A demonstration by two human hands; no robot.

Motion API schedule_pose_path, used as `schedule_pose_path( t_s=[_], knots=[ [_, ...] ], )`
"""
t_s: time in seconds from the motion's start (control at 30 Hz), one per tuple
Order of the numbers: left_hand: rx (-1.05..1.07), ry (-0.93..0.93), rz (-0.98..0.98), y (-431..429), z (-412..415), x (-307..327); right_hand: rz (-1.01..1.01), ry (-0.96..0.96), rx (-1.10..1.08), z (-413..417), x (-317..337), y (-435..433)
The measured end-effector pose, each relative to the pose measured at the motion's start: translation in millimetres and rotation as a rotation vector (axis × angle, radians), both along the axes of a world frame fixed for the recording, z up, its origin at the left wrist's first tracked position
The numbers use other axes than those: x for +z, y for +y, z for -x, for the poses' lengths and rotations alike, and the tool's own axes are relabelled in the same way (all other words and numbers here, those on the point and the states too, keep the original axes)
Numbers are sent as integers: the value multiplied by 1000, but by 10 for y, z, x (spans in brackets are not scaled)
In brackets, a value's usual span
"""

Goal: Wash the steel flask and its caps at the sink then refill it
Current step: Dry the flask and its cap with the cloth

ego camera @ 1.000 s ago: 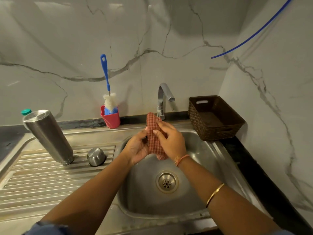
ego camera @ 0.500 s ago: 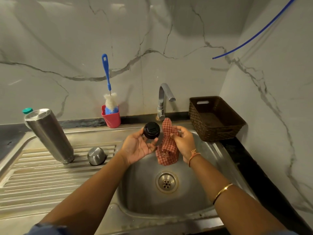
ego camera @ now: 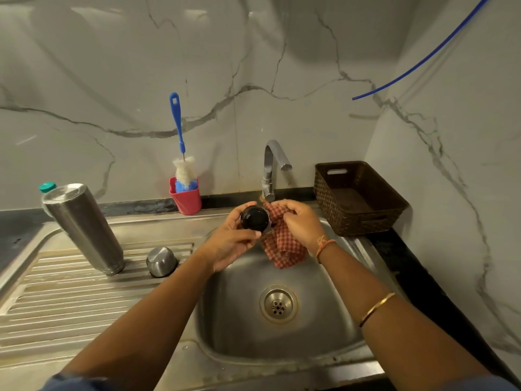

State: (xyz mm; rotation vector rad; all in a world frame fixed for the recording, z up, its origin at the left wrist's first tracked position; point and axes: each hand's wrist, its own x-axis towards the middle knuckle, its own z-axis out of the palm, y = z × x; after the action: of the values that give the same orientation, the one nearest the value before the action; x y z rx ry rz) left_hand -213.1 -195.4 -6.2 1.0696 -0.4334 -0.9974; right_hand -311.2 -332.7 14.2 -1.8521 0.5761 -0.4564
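White marble walls [ego camera: 112, 80] were veined grey, black stone counter [ego camera: 17, 230] ran beneath, thin blue tube [ego camera: 423, 62] crossed the corner.

blue sleeves [ego camera: 73, 384], gold bangle [ego camera: 377, 308], orange thread [ego camera: 324, 244] by right hand [ego camera: 302, 222]

hands: black cap [ego camera: 254, 219] is gripped by left hand [ego camera: 228, 244] over sink basin [ego camera: 239, 320] | red checked cloth [ego camera: 283, 249] is bunched in right hand [ego camera: 301, 221] and held against the cap's right side | drainboard [ego camera: 56, 300]: steel flask [ego camera: 84, 230] is stood there, steel cup cap [ego camera: 161, 261] is set dome-up just beside it | back wall: bottle brush [ego camera: 177, 122] is kept in red holder [ego camera: 186, 201], left of tap [ego camera: 272, 167]
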Motion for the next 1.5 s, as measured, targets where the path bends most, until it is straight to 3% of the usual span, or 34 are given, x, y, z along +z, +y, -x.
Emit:
schedule_pose_path(
  t_s=[0.13, 0.3, 0.47, 0.6, 0.8, 0.97, 1.07, 1.2, 1.33, 1.5],
  knots=[
    [151, -81, -39, -33, 24, -1, -296, -22, -70, 55, -14, 38],
    [261, -103, -169, -68, 12, -60, -176, -102, -118, 49, -122, 69],
    [241, 110, -159, -120, 68, -78, -99, -151, -81, -26, -142, 232],
    [194, 164, -174, -125, 108, -68, -531, -47, -69, -76, -206, 332],
    [238, 9, -207, -131, 129, -106, -448, -101, -331, -109, -291, 350],
    [249, 18, -198, -137, 192, -123, -311, -75, -228, -76, -243, 302],
    [283, -80, -215, -134, 204, -149, -331, -21, -204, -51, -268, 234],
    [371, -401, -306, -129, 140, -159, -450, -15, -189, 8, -254, 168],
    [450, -522, -273, -157, 120, -135, -467, -131, -231, -2, -186, 163],
    [352, -641, -222, -173, 156, -159, -458, -106, -72, 17, -176, 195]
  ],
)
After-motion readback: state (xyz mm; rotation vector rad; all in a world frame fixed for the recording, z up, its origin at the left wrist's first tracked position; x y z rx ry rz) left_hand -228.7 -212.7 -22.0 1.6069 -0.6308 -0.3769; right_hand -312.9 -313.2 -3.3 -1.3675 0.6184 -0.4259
